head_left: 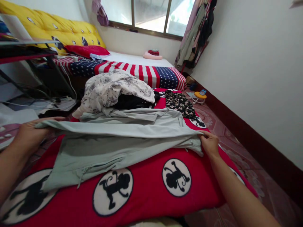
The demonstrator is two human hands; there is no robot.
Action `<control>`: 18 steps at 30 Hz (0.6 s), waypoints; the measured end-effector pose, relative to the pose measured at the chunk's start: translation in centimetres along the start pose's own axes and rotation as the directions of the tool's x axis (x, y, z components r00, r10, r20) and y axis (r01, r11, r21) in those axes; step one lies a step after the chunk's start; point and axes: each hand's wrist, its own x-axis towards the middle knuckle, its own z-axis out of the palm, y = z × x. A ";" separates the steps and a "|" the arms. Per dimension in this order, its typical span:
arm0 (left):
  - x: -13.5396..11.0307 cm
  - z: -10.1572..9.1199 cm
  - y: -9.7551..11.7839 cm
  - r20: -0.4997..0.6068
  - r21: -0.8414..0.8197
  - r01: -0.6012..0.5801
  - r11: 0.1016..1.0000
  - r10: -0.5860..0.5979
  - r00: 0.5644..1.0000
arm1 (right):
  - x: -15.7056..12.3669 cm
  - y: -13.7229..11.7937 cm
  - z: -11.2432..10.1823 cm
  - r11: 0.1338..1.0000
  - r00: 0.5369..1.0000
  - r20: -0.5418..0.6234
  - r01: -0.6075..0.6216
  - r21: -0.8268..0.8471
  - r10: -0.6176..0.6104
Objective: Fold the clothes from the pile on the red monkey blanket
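Ahead of you, past the garment at 12 o'clock, a bed with a stars-and-stripes cover (pixel 139 72) stands below a window (pixel 151 15); a yellow printed cushion (pixel 56 26) lies toward 10 o'clock and hanging clothes (pixel 195 34) toward 1 o'clock. Nearer you is a red cloth (pixel 146 195) with dark monkey figures in pale circles. Across it, in the middle of your view, you have a pale grey-green garment (pixel 99 151) pulled out sideways, its upper edge drawn into a long fold and a zip showing at its 7 o'clock. Your left hand (pixel 33 132), at 9 o'clock, is closed on one end, its fingertips partly hidden by fabric. Your right hand (pixel 210 142), at 3 o'clock, pinches the other end between thumb and fingers. Just beyond the garment, a white floral cloth (pixel 115 85) lies bunched at 12 o'clock over something black (pixel 134 102), and a black floral cloth (pixel 180 102) lies at 1 o'clock.
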 end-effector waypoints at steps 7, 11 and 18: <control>2.2 -1.7 -6.0 0.286 0.198 -0.181 0.963 0.120 0.951 | -1.0 0.4 -0.8 0.993 0.997 0.027 0.070 -0.097 -0.068; 1.7 -1.4 -6.3 0.359 0.369 -0.504 0.781 0.380 0.852 | -1.8 -2.6 -1.1 0.905 0.932 0.008 0.354 -0.235 -0.362; 0.6 2.8 -5.8 0.577 0.300 -0.804 0.514 0.573 0.582 | -2.1 -8.1 2.7 0.740 0.757 0.396 0.631 -0.234 -0.520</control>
